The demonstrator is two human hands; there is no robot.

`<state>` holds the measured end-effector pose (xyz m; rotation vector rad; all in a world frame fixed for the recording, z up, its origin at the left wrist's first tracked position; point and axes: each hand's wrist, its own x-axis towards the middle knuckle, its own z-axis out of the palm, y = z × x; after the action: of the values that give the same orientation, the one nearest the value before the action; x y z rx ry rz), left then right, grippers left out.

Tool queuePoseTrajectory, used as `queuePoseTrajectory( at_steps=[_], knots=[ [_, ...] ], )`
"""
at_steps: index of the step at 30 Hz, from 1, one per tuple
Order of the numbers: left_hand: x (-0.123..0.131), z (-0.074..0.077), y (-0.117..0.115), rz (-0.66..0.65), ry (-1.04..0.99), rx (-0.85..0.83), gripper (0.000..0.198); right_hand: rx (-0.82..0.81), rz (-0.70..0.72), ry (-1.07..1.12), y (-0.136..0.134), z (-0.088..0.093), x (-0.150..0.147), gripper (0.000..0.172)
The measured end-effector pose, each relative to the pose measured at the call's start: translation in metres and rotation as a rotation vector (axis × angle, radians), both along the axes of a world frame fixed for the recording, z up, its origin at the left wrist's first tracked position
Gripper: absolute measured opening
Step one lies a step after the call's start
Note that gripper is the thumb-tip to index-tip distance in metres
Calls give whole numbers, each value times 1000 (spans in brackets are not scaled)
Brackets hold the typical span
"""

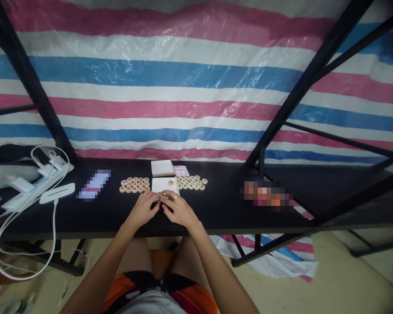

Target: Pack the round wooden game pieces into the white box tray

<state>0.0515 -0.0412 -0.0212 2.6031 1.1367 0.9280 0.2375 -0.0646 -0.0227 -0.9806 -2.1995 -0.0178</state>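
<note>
- Currently, the left hand [146, 208] and right hand [180, 211] meet at the fingertips over the near edge of the near box part [160, 184]. Fingers of both are bent about a small pale item [164, 196]; whether either hand grips it or merely touches it, I cannot tell.
- Pieces located: 1 single piece [171, 182] on the near box part, just beyond the right fingertips; a left group [135, 185] in 3 rows, beyond and left of the left hand; a right group [192, 182], beyond and right of the right hand.
- Far box part [163, 167] noted beyond both hands, with a patterned paper [181, 171] to its right.
- Risk: a sideways sweep of the left wrist or knuckles could break up the rows.
- Risk: tilting or dragging the near box part could slide the single piece off, or shove it into the right group.
- Obscured: the small pale item, mostly covered by fingers; its nature is unconfirmed.
- Hard to read: piece markings, too small from here.
- Pixelated: the object [94, 185] left of the left hand and the bundle [265, 195] well right of the right hand.
</note>
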Motion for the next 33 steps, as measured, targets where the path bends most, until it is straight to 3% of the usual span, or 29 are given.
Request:
queuePoseTrajectory(
  at_steps=[8,16,20,23,26,30,33],
  knots=[
    [0,-2,3,2,-55,79,21,-1,-15,-44,-2,2,1,34],
    [-4,-5,8,101,-274,58,18,-23,-222,-9,8,-5,0,25],
    [-15,2,9,157,-321,1,20,-68,-251,-67,11,-7,-1,19],
    [-40,15,16,291,-335,-55,27,-70,-257,-91,12,-8,-1,21],
    [-73,32,31,449,-249,-123,33,-74,-269,-96,13,-9,-1,21],
    [-110,52,58,666,43,-145,29,-79,-276,-102,13,-10,-1,21],
    [-122,55,76,689,218,-155,26,-74,-284,-111,13,-10,0,20]
  ],
)
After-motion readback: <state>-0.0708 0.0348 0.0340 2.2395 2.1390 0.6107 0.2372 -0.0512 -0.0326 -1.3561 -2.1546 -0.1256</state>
